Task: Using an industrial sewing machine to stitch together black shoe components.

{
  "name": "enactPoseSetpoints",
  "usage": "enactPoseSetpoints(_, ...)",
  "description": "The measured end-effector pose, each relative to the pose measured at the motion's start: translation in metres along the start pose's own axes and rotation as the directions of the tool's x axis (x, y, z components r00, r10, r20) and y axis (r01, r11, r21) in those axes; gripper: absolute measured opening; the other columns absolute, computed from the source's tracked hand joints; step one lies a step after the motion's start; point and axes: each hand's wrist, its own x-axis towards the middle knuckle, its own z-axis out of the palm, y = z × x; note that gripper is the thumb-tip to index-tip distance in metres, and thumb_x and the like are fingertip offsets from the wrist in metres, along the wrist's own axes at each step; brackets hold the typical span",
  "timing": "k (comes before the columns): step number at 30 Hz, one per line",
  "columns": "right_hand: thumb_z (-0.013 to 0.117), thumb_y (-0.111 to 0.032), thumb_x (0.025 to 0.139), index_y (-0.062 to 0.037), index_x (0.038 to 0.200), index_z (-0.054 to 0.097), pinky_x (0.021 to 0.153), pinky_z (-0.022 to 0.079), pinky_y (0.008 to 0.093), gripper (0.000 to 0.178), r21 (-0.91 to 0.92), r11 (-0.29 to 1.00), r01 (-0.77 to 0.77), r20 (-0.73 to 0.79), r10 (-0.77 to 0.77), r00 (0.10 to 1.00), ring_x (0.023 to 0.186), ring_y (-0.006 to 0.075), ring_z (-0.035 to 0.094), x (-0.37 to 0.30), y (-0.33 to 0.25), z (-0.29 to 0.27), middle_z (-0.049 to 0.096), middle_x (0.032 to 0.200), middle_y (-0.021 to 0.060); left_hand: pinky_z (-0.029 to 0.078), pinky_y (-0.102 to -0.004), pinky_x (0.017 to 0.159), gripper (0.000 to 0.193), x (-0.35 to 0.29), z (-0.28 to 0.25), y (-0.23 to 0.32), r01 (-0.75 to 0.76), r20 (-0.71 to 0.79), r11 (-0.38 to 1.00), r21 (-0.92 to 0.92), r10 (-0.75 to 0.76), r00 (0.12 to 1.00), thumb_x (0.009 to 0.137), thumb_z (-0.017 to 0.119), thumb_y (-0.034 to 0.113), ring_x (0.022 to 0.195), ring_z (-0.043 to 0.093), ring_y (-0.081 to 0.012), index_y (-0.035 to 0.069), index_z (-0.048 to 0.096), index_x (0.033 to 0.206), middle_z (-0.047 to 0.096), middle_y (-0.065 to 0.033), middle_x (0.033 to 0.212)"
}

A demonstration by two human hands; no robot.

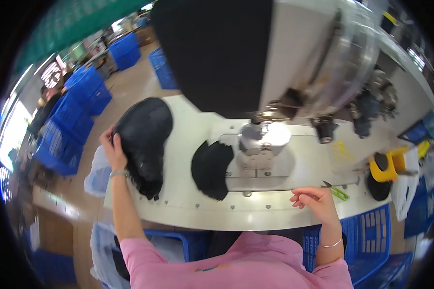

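At the left end of the white sewing table, my left hand grips the outer edge of a stack of curved black cut pieces, thumb on top. Their lower edges look ragged. A smaller curved black piece lies flat in the middle, just left of the sewing machine's bright round post and metal plate. Over the table's front edge hovers my right hand, its fingers loosely bent and nothing seen in them. Green-handled thread snips lie just to its right.
The sewing machine's head and a large black panel overhang the table's far side. A yellow holder stands at the right end. Blue crates sit below the front edge, and more blue crates line the floor at left.
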Motion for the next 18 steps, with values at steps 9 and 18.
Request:
enactPoseSetpoints(9,0.069,-0.016,0.081,-0.0073,0.095,0.069,0.073,0.05,0.0381,0.016,-0.645,0.584,-0.492,-0.757,-0.578,0.306,0.079,0.0299,0.063,-0.056,0.01,-0.128,0.066,0.086,0.0107,0.034,-0.0386,0.109,0.041,-0.007,-0.028,0.026,-0.133,0.097,0.942,0.309,0.108,0.989,0.103,0.046,0.022,0.13,0.048,-0.032,0.0,0.049,0.136,0.054,-0.018,0.137)
enactPoseSetpoints(18,0.053,0.002,0.074,-0.0038,0.121,0.061,0.093,0.048,0.0457,0.048,-0.491,0.431,-0.757,-0.848,-0.436,0.301,0.104,0.0419,0.061,-0.095,0.068,-0.297,0.065,0.109,0.0259,0.032,-0.0401,0.111,0.034,-0.029,0.02,0.142,-0.422,0.251,0.882,0.21,0.368,0.895,0.099,0.049,0.013,0.132,0.045,-0.0321,0.001,0.055,0.13,0.049,-0.016,0.142)
